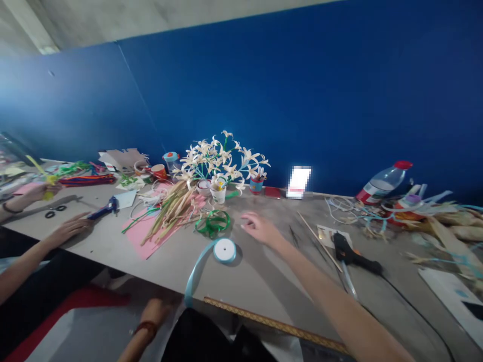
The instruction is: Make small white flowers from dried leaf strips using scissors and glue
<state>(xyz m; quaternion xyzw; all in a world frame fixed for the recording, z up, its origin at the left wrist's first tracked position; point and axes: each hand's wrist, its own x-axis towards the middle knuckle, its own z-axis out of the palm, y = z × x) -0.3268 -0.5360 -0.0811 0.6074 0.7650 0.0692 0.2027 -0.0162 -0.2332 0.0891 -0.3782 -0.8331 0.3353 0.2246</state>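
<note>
My right hand [260, 229] hovers over the table with its fingers loosely bent and apart, holding nothing that I can see. Just left of it lie a loop of green ribbon [213, 224] and a white spool of light blue ribbon [224, 250]. From the spool a blue strip runs down over the table's front edge. Below that edge is my left hand [160, 309], with a reddish bracelet at the wrist. Its fingers are dark and blurred, close to the hanging strip, and I cannot make out whether they touch it.
White handmade flowers [222, 156] stand in small cups at the back. Dried stalks [169, 208] lie on pink paper. Rightward are a black glue gun [354, 254], a wooden stick [319, 241] and a tilted bottle [383, 183]. A co-worker's hand [71, 226] rests by a blue glue gun [103, 208].
</note>
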